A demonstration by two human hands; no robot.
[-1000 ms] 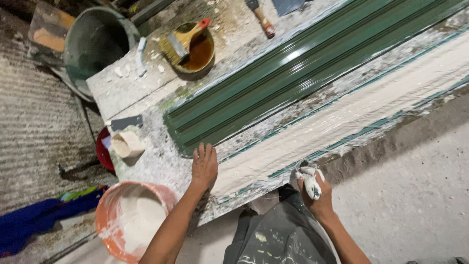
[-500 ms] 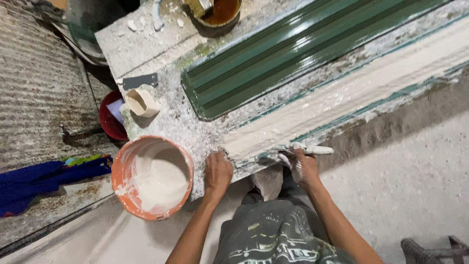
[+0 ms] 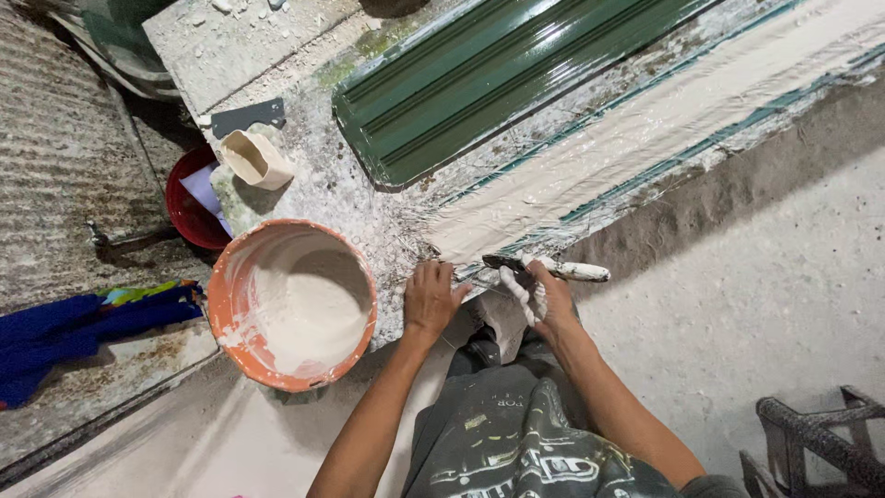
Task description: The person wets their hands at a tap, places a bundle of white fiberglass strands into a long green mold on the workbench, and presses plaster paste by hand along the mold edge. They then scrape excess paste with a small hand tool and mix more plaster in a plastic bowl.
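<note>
My left hand (image 3: pixel 430 300) rests flat on the plaster-spattered edge of the worktable (image 3: pixel 355 198), fingers spread, right beside the orange bucket (image 3: pixel 290 302) of white plaster. My right hand (image 3: pixel 544 297), smeared with plaster, grips a putty knife (image 3: pixel 553 268) with a plaster-coated handle, its blade at the near end of the long white plaster strip (image 3: pixel 664 120) that runs along the table edge. A green moulded profile (image 3: pixel 498 74) lies beyond the strip.
A small cream cup (image 3: pixel 256 159) and a dark scraper (image 3: pixel 247 117) lie on the table's left end. A red bowl (image 3: pixel 195 198) sits below it. Blue cloth (image 3: pixel 83 323) lies on the floor at left; a woven chair (image 3: pixel 820 443) stands at bottom right.
The view has shifted down and left, bringing the orange bucket closer. My right hand, which was off the table edge, now has the knife at the end of the plaster strip.
</note>
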